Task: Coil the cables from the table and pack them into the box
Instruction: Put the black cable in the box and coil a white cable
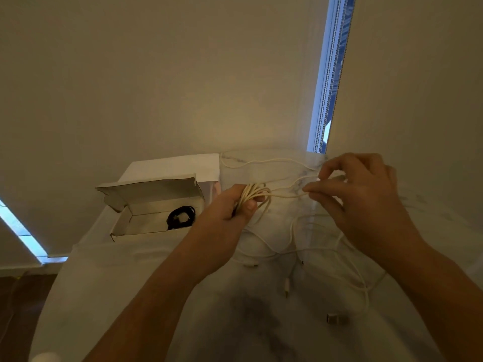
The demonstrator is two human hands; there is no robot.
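Note:
My left hand grips a bundle of loops of a cream cable above the white marble table. A strand runs from the bundle to my right hand, whose fingertips pinch it at about the same height. The rest of this cable trails in a long curve toward the table's back edge. An open cardboard box stands to the left with its lid up, and a coiled black cable lies inside it. More white cables lie loose and tangled on the table under my right forearm.
Cable plugs lie near the front right of the table. A white flat box stands behind the cardboard box, against the wall. A window blind with a bead chain hangs at the back right. The table's left edge drops to a dark floor.

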